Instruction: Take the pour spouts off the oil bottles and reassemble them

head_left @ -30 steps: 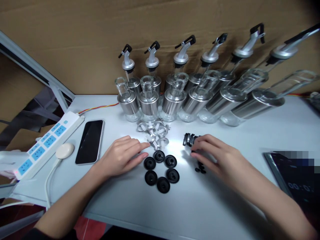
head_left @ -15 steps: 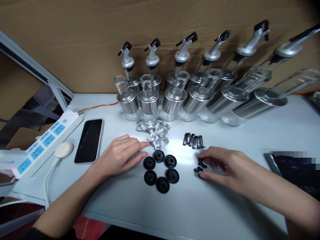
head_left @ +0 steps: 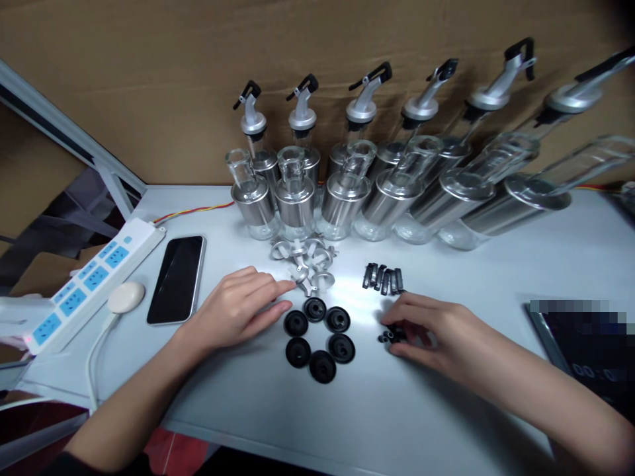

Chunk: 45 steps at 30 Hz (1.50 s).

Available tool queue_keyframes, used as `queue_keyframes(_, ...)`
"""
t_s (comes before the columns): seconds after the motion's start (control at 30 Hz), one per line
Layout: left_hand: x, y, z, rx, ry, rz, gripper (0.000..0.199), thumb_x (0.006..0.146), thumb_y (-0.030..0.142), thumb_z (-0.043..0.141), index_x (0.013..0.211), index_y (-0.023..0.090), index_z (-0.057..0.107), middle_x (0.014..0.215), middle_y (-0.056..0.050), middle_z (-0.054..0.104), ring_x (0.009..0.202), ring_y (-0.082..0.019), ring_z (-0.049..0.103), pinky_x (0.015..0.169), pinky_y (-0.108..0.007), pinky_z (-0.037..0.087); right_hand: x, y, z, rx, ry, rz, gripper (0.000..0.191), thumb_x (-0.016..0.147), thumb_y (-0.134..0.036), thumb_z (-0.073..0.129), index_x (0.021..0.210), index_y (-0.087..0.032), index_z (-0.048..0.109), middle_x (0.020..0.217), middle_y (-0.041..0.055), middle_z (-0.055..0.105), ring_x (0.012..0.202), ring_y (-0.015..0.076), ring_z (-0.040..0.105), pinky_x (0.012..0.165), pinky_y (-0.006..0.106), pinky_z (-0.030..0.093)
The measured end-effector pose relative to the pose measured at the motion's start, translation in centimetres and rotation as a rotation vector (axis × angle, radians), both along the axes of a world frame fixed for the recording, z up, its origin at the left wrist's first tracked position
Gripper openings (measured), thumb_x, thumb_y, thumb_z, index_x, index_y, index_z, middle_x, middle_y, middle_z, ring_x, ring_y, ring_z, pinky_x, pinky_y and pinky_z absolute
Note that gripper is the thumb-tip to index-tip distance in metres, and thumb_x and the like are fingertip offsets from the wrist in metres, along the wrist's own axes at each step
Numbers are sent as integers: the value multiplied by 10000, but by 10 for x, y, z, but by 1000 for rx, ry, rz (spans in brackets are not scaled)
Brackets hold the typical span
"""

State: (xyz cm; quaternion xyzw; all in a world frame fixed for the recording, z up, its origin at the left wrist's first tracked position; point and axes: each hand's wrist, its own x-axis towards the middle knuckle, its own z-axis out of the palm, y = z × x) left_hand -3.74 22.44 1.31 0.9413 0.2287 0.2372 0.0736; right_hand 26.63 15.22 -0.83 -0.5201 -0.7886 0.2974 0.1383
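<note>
On the pale bench [head_left: 377, 423], six round black discs [head_left: 322, 367] form a ring; the right hand [head_left: 394, 329] curls half-open around small dark plugs [head_left: 390, 336], grip unclear. The left hand [head_left: 247, 307], loosely bent and empty, points at silvery spouts [head_left: 323, 281] left of six black levers [head_left: 385, 280]. Behind: six open bottles [head_left: 346, 206], six spouted bottles [head_left: 361, 111], brown cardboard [head_left: 188, 86]

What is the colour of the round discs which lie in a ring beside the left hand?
The round discs are black; this shows best in the head view.

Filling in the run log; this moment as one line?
left hand: at silver spouts | right hand: at small black pieces | black discs: ringed between hands
</note>
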Motion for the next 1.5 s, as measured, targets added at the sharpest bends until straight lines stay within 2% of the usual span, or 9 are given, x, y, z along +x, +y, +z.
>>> queue_keyframes(0.1, 1, 0, 0, -1, 6, 2, 169, 931, 199, 465, 1047, 127, 566, 687, -9, 584, 615, -107, 525, 606, -239, 433, 1, 0, 3, 2, -6, -10, 156, 737, -137, 656, 882, -193, 656, 782, 21, 595, 573, 111, 550, 547, 240, 457)
queue_keyframes(0.23, 2, 0, 1, 5, 8, 3, 171, 929, 199, 468, 1039, 116, 570, 682, -14, 583, 614, -113, 528, 604, -243, 436, -1, -1, 9, -43, -21, -29, 194, 783, -307, 668, 950, -210, 650, 902, 40, 607, 656, 133, 575, 616, 272, 482)
queue_keyframes(0.33, 2, 0, 1, -1, 6, 2, 166, 930, 197, 466, 1037, 122, 569, 692, -14, 593, 616, -112, 533, 607, -244, 440, -4, -1, 10, -43, -16, -28, 182, 840, -371, 603, 925, -217, 650, 892, 37, 607, 699, 145, 593, 646, 281, 478)
queue_keyframes(0.53, 2, 0, 1, 3, 5, 4, 167, 931, 199, 465, 1042, 126, 566, 698, -15, 603, 621, -113, 542, 608, -244, 441, 0, 0, 9, -39, -6, -28, 149, 854, -312, 574, 924, -210, 658, 872, 42, 629, 676, 143, 593, 632, 282, 478)
queue_keyframes(0.73, 2, 0, 1, 0, 10, 3, 168, 932, 205, 462, 1037, 127, 568, 687, -13, 597, 614, -113, 537, 604, -243, 443, 3, 1, 13, -48, -27, -35, 246, 710, -236, 711, 949, -193, 670, 802, 40, 617, 596, 141, 577, 545, 268, 484)
queue_keyframes(0.93, 2, 1, 0, -6, 8, 0, 169, 931, 200, 462, 1041, 128, 568, 700, -15, 605, 619, -114, 539, 613, -245, 449, -1, 2, 7, 18, -7, 0, 171, 725, -85, 612, 856, -182, 666, 814, 45, 637, 530, 102, 559, 528, 240, 488)
queue_keyframes(1.2, 3, 0, 1, -10, 5, -2, 172, 928, 199, 464, 1020, 116, 584, 686, -18, 597, 612, -117, 530, 603, -241, 439, -3, 2, 6, 80, 4, -1, 130, 745, -104, 593, 812, -188, 667, 776, 34, 620, 558, 108, 576, 520, 226, 478)
queue_keyframes(1.5, 2, 0, 1, -6, 3, -3, 170, 929, 204, 473, 1037, 119, 574, 696, -13, 590, 618, -112, 514, 605, -243, 446, -5, 0, 6, 51, -8, 7, 95, 793, -173, 598, 852, -196, 669, 811, 38, 614, 577, 109, 582, 547, 237, 480)
